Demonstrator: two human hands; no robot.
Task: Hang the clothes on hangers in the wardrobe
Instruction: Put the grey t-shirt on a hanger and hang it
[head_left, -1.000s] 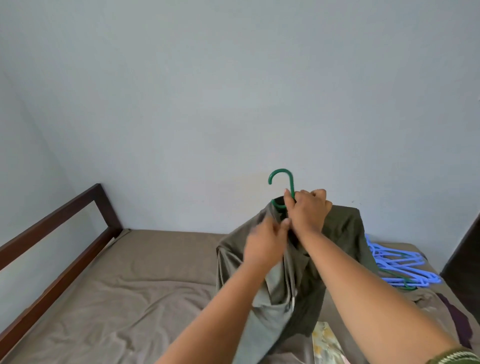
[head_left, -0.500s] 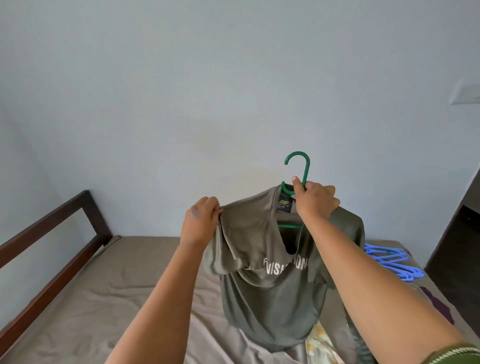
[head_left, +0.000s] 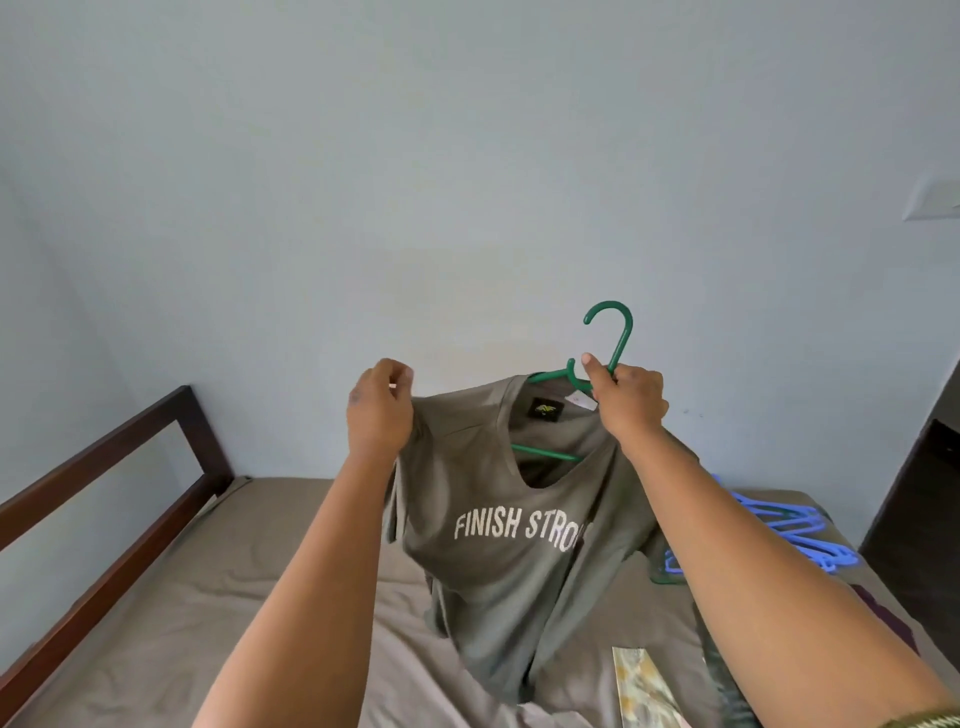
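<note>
Arms both stretched out and up over the bed, left hand curled tight and pinching the shoulder of the grey shirt, right hand wrapped round the neck of the green hanger just under its hook. Shirt held up in the air on the hanger, bottom part drooping onto the bed, white letters on the front reading "FINISH STRO" with the rest hidden by the right arm, small black tag inside the collar too tiny to read. Blue hangers piled on the bed to the right, behind that arm.
</note>
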